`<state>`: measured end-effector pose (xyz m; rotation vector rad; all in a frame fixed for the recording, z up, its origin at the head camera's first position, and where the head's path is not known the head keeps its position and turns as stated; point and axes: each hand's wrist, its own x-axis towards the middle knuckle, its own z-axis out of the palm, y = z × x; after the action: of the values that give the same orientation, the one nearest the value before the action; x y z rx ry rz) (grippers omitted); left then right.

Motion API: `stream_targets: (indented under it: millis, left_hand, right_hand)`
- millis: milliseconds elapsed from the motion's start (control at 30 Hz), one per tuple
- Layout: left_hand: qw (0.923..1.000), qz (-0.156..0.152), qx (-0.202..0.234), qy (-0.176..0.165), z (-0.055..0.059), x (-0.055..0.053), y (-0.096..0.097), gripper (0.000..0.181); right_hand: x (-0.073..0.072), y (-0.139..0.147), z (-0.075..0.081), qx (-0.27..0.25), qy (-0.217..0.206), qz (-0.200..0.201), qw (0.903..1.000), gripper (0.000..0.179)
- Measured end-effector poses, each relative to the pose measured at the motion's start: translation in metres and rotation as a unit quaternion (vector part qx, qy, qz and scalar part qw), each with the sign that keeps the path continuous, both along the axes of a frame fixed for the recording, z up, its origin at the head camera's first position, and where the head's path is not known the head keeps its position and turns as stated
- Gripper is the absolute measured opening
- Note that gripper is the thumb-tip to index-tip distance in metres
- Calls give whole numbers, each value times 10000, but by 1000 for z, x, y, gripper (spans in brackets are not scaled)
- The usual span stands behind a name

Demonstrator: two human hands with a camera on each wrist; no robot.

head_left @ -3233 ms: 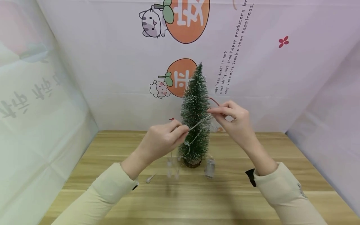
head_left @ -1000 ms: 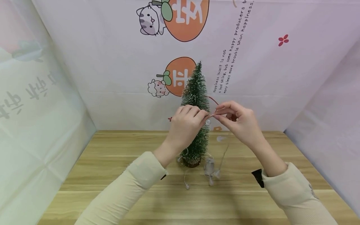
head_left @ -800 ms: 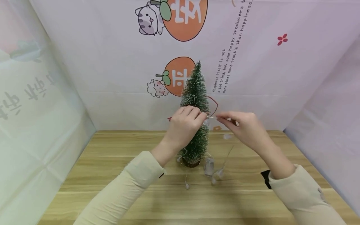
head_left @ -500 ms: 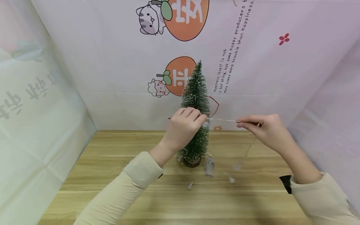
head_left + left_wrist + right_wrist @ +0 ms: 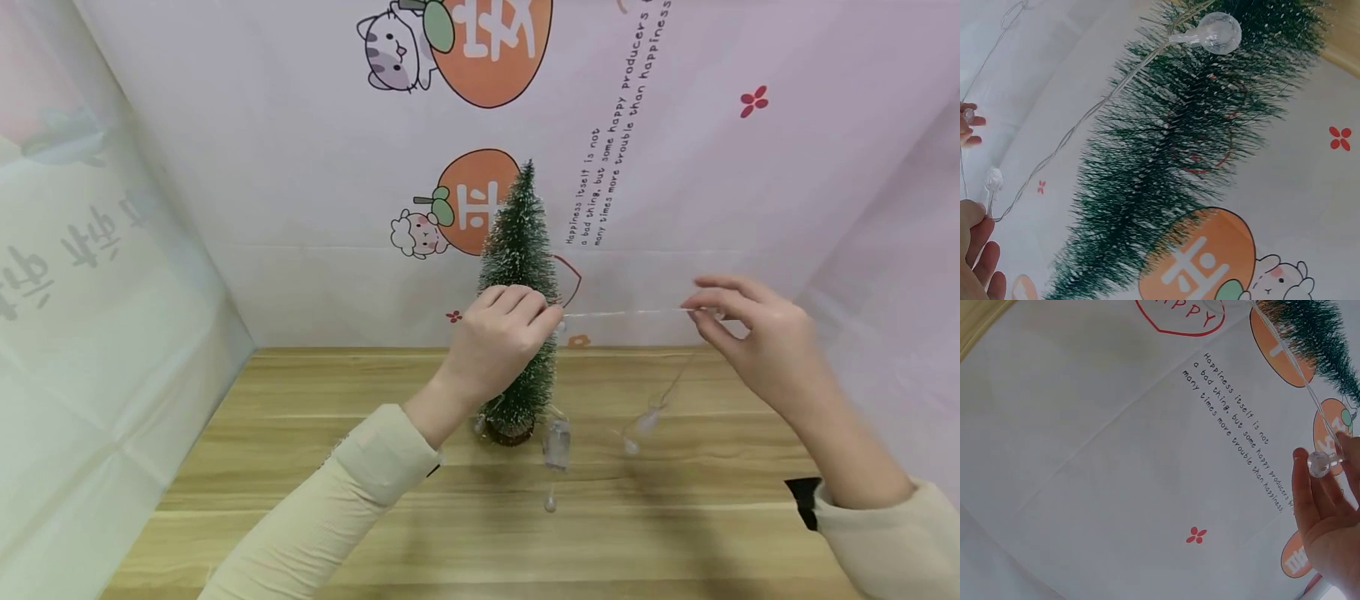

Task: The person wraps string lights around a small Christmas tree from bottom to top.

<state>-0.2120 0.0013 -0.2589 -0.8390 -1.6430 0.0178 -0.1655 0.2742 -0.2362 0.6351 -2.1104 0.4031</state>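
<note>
A small green Christmas tree (image 5: 517, 242) with white-flecked bristles stands upright on the table. In front of its middle, my left hand (image 5: 498, 337) pinches a string of fairy lights (image 5: 626, 313). Off to the right, my right hand (image 5: 765, 342) pinches the same wire between thumb and fingers, and the length between is nearly straight. The right wrist view shows a clear round bulb (image 5: 1319, 464) at the right fingertips. By the left fingertips there is another bulb (image 5: 994, 180), and a larger-looking bulb (image 5: 1219, 33) lies against the bristles. Loose bulbs (image 5: 647, 419) dangle below my right hand.
Beside the tree's base is a clear battery box (image 5: 557, 444), with a single bulb (image 5: 550, 502) in front of it. The wooden table (image 5: 360, 533) meets a printed cloth backdrop (image 5: 712, 192) at the back; cloth walls rise on both sides.
My right hand has moved away to the right, stretching the wire out from my left hand. The left hand, lower left of here at first, now stays before the tree. Dangling bulbs shifted right.
</note>
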Motion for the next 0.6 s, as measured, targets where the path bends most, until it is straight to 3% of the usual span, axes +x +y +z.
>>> stream_targets:
  millis: [133, 233, 333, 433, 533, 600]
  left_hand:
    - [9999, -16, 16, -109, 3, 1, 1, 16]
    - [9997, -49, 20, -255, 3, 1, 2, 15]
    - [9994, -74, 7, -350, 2, 0, 2, 14]
    - [9994, -65, -23, -331, 0, -1, 2, 14]
    - [9996, -26, -86, -254, -2, -1, 3, 14]
    - [9997, -12, -122, -211, -4, -2, 3, 14]
  right_hand:
    - [4, 2, 1, -365, -300, -172, 9987, 21]
    - [6, 8, 1, -696, -808, 80, 9943, 20]
    - [9, 20, 3, -1102, -1648, 456, 9791, 22]
    - [10, 34, 6, -1342, -2398, 489, 9602, 24]
    - [10, 46, 6, -1180, -2710, 467, 9542, 23]
    - [9, 52, 6, -1065, -2771, 687, 9524, 25]
